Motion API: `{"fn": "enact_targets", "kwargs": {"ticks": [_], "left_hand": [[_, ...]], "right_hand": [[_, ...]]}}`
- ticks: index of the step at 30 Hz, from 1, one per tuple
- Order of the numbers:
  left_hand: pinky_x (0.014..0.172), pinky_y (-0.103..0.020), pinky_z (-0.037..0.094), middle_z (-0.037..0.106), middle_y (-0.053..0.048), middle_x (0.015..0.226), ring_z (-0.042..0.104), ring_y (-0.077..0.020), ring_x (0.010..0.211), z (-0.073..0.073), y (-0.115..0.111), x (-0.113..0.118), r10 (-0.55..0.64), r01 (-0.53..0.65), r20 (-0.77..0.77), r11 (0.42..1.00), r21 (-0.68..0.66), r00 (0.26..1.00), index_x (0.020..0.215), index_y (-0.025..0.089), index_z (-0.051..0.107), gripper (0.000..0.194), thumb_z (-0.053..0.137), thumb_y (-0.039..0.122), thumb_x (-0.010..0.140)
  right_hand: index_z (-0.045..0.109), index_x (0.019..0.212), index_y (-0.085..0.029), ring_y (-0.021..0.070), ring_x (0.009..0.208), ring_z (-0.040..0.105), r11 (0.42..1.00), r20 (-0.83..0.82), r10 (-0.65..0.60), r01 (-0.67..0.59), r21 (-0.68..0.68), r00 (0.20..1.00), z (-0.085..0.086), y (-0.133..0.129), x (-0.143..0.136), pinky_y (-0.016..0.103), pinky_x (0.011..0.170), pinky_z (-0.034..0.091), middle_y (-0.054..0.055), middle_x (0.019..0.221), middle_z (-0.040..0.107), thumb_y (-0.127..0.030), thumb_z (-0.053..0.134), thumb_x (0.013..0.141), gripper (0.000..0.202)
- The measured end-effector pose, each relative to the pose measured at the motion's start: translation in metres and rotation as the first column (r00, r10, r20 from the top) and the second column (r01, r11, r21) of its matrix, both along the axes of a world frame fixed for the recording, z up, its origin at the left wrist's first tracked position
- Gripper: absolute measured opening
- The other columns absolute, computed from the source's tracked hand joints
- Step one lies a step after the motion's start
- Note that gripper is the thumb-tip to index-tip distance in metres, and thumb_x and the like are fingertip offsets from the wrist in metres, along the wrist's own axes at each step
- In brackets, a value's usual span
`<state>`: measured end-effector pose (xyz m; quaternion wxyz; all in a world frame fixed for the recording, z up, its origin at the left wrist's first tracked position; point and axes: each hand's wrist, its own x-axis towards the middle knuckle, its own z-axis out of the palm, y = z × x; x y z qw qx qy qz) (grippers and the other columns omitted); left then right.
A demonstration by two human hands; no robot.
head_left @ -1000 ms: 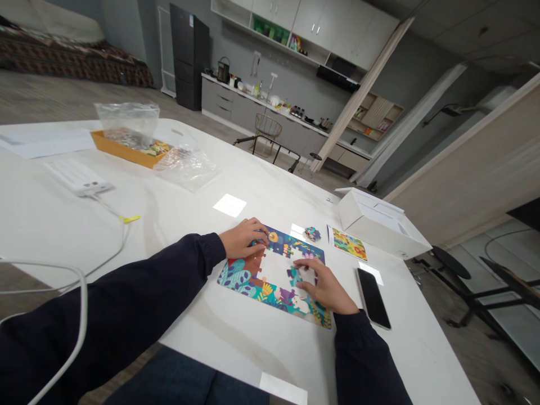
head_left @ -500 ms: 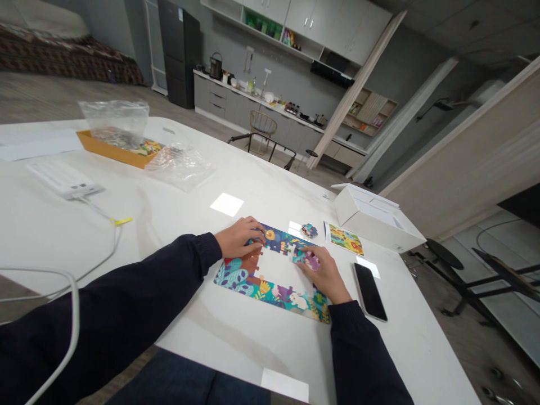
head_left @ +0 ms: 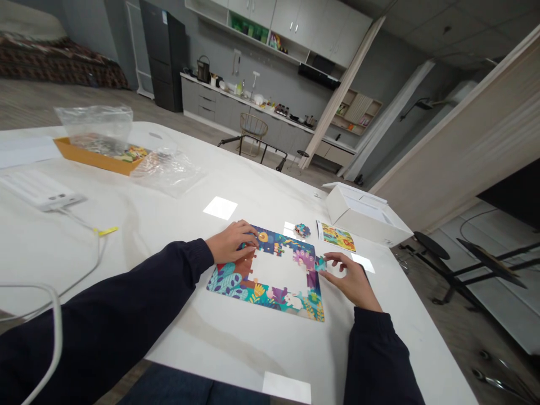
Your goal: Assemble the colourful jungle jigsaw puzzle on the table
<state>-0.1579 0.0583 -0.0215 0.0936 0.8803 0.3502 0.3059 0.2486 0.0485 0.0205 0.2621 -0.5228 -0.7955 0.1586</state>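
On the white table lies a partly joined jigsaw puzzle (head_left: 236, 277) with a colourful animal and plant border and a gap in its middle. My left hand (head_left: 233, 242) rests on its upper left corner, fingers stretched over the pieces and slightly spread. At the right side, my right hand (head_left: 352, 279) pinches a teal puzzle piece (head_left: 320, 264) between thumb and fingers, at the puzzle's right edge. Whether that piece touches the border, I cannot tell. Beyond the puzzle is a small pile of loose pieces (head_left: 302, 229).
A picture card (head_left: 337, 236) lies near a white box (head_left: 358, 209) at the far right. To the left are an orange tray (head_left: 95, 160) with plastic bags (head_left: 166, 171), a white device (head_left: 40, 191) and its cable. My right hand covers most of the phone's spot.
My right hand has moved right, from the gap's upper right to outside the puzzle's right edge, with a teal piece in its fingers. My left hand stays on the corner. The view has shifted slightly.
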Motion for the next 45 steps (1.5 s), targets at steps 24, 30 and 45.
{"fn": "enact_targets", "kwargs": {"ticks": [24,30,45], "left_hand": [[0.103,-0.045,0.046,0.068,-0.010,0.119,0.055,-0.0265,0.115,-0.001,0.002,0.000,-0.028,0.028,0.016,1.000,-0.002,0.999,0.107,0.023,0.075,0.021,0.056,0.029,0.100],[0.103,-0.044,0.046,0.069,-0.010,0.118,0.056,-0.0265,0.115,0.000,0.001,0.000,-0.029,0.029,0.027,1.000,0.004,0.999,0.104,0.024,0.076,0.020,0.057,0.030,0.099],[0.102,-0.044,0.046,0.068,-0.010,0.120,0.056,-0.0270,0.115,-0.002,0.001,0.000,-0.022,0.022,0.000,1.000,0.011,1.000,0.106,0.024,0.075,0.019,0.058,0.029,0.099]], "right_hand": [[0.071,0.115,-0.026,0.0228,0.086,0.062,0.990,0.048,0.093,-0.087,-0.109,0.995,-0.017,-0.008,-0.039,0.038,0.084,0.051,0.003,0.098,0.068,-0.031,0.080,0.077,0.039],[0.072,0.114,-0.027,0.0234,0.086,0.064,0.990,0.047,0.104,-0.099,-0.101,0.993,-0.018,-0.009,-0.039,0.039,0.084,0.052,0.004,0.099,0.070,-0.035,0.079,0.078,0.038],[0.070,0.108,-0.025,0.0270,0.106,0.062,0.971,0.027,0.218,-0.220,0.090,0.976,-0.038,0.030,-0.082,0.044,0.098,0.049,0.006,0.108,0.072,-0.035,0.072,0.089,0.022]]}}
